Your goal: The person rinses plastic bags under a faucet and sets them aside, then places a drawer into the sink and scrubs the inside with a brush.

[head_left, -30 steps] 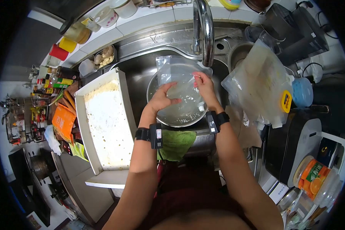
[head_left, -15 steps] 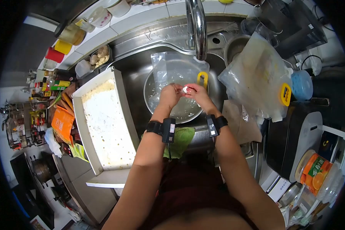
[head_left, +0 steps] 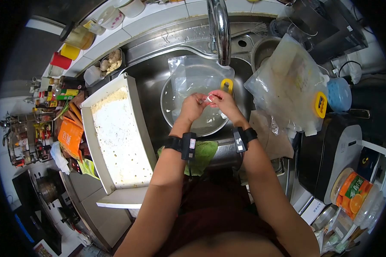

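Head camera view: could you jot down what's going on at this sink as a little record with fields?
Place: kitchen sink under a tap
Left hand: fingertips pinch a small white piece, over the metal bowl
Right hand: pinches the same piece from the other side
In the bowl: clear plastic bag with a yellow clip
Left of sink: white tray, tilted against the rim
Front edge: green cloth
Right counter: second clear bag

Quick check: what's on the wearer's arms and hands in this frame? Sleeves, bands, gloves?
Both forearms are bare, no sleeves or gloves. The left hand and right hand each have a black wrist strap carrying a small boxy black module: the left band has a light label on its face, the right band a white marking. No cables visible.
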The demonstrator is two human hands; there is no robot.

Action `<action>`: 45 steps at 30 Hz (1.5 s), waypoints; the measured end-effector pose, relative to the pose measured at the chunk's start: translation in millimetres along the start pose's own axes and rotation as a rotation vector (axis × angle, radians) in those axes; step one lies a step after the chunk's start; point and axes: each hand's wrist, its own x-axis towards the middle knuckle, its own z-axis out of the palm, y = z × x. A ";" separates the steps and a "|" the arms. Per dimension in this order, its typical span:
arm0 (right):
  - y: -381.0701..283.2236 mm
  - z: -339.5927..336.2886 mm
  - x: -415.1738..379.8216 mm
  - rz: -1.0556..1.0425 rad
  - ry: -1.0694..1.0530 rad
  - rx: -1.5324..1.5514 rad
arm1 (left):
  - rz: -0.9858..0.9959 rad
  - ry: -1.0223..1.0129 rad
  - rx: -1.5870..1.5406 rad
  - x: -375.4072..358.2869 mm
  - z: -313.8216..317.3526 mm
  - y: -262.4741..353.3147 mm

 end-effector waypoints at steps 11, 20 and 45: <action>13.1 3.9 3.9 -0.048 0.035 0.043 | -0.133 -0.123 -0.450 10.4 8.0 -30.6; 6.6 8.8 3.5 -0.035 0.027 0.007 | -0.218 0.181 -0.341 16.4 19.1 -33.9; 13.6 6.3 36.7 -0.058 0.024 -0.497 | -0.226 -0.121 0.256 16.5 15.5 -42.6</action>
